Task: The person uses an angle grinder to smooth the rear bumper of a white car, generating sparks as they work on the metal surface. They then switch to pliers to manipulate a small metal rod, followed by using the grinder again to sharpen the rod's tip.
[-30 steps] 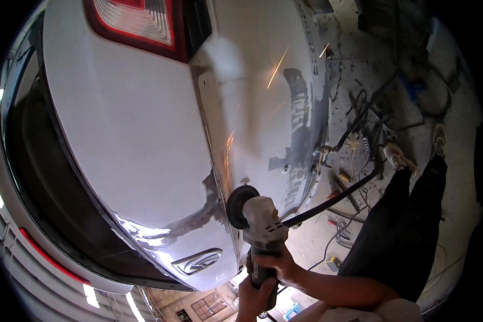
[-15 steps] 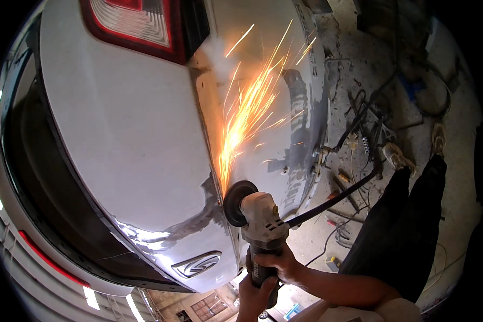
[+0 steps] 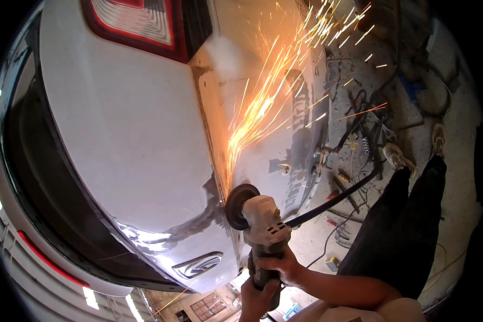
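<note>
An angle grinder (image 3: 268, 231) with a pale gear head and a dark body is in my hands. My right hand (image 3: 284, 267) wraps round the body just behind the head, its forearm coming from the lower right. Lower on the body, my left hand (image 3: 256, 298) is closed round the grinder, near the bottom edge. The dark grinding disc (image 3: 241, 208) meets the seam beside the grey car body panel (image 3: 129, 123). Bright sparks (image 3: 255, 112) stream from the contact up and to the right, over the adjoining panel (image 3: 252, 172).
A tail light (image 3: 139, 24) sits at the top and a car badge (image 3: 198, 264) near the bottom of the panel. On the concrete floor lie tools, a blue item (image 3: 411, 86) and a thick black hose (image 3: 335, 198). My legs (image 3: 397, 231) stand at the right.
The grinder has shifted very slightly to the right and down along the seam. The sparks now spread farther, up to the top right and over the floor. Both hands keep their hold.
</note>
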{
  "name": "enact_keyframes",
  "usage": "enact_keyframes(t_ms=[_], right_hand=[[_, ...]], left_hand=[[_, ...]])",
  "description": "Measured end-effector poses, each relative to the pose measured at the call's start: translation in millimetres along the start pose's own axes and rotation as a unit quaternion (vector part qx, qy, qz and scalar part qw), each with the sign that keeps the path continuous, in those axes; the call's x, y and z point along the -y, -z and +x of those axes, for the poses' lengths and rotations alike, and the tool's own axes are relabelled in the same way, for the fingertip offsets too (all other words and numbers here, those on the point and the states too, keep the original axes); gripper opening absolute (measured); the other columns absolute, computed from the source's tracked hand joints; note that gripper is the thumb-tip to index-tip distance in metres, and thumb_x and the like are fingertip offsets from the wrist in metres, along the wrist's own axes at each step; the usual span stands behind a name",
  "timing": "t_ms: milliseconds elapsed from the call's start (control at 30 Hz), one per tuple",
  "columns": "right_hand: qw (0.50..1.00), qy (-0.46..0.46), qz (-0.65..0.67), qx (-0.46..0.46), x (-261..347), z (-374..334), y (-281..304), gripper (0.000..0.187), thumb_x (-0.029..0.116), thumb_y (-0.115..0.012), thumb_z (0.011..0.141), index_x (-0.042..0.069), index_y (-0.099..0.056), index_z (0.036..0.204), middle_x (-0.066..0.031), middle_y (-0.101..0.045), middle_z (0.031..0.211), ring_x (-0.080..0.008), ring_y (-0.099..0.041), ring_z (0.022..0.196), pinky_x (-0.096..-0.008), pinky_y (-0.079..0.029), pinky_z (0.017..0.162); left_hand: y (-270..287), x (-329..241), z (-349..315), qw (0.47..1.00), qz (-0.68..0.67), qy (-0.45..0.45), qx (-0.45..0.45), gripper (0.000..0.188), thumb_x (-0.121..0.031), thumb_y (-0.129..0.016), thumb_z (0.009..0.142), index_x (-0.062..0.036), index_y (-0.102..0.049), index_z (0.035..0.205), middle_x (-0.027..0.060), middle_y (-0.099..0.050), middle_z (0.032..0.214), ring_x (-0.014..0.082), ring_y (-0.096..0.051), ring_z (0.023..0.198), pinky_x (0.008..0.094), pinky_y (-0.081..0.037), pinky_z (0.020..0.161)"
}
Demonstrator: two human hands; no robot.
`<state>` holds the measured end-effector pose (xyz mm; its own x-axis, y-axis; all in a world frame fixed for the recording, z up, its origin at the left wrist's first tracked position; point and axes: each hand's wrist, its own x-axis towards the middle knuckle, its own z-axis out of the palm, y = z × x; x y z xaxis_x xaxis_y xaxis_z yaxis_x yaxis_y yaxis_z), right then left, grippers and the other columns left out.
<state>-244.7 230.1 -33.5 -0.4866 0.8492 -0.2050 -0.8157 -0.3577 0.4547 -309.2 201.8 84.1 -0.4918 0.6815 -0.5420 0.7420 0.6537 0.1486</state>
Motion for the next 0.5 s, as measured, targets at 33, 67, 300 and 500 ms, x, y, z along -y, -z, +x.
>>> enact_keyframes(t_ms=[33,67,300,500], right_hand=[[1.0,-0.004,-0.001,-0.005,-1.4,0.4,1.8,0.03,0.006,-0.069,0.074,-0.002,-0.055,0.1,-0.0095,-0.062,0.077,-0.0202,-0.063,0.07,-0.033,-0.051,0.066],[1.0,-0.006,-0.004,-0.009,-2.9,3.4,6.2,0.03,0.006,-0.069,0.074,-0.002,-0.055,0.1,-0.0094,-0.062,0.078,-0.0202,-0.063,0.07,-0.033,-0.051,0.066],[0.999,0.028,-0.015,0.006,8.9,6.1,-2.4,0.024,0.004,-0.068,0.075,-0.003,-0.058,0.096,-0.0092,-0.063,0.077,-0.0191,-0.063,0.07,-0.032,-0.051,0.066],[1.0,0.008,-0.011,-0.003,8.2,6.4,0.6,0.028,0.003,-0.069,0.073,-0.001,-0.056,0.098,-0.0085,-0.061,0.075,-0.019,-0.062,0.068,-0.0317,-0.051,0.065]], left_hand=[[-0.1,3.7,0.1,1.0,-0.02,-0.001,0.002,0.037,-0.021,-0.066,0.073,0.0084,-0.061,0.094,0.0091,-0.065,0.081,0.0139,-0.061,0.073,0.0292,-0.05,0.065],[-0.6,0.5,0.7,1.0,-0.004,-0.002,0.002,0.037,-0.021,-0.066,0.074,0.0083,-0.061,0.095,0.0093,-0.065,0.081,0.0143,-0.061,0.074,0.0292,-0.05,0.065],[0.3,-4.3,7.9,0.999,0.02,-0.033,0.02,0.034,-0.018,-0.065,0.078,0.0083,-0.058,0.098,0.0108,-0.066,0.081,0.0167,-0.064,0.073,0.0301,-0.052,0.065],[-3.4,1.9,7.0,1.0,-0.011,-0.014,-0.006,0.034,-0.018,-0.064,0.077,0.0086,-0.059,0.097,0.011,-0.066,0.082,0.0167,-0.064,0.073,0.0297,-0.052,0.065]])
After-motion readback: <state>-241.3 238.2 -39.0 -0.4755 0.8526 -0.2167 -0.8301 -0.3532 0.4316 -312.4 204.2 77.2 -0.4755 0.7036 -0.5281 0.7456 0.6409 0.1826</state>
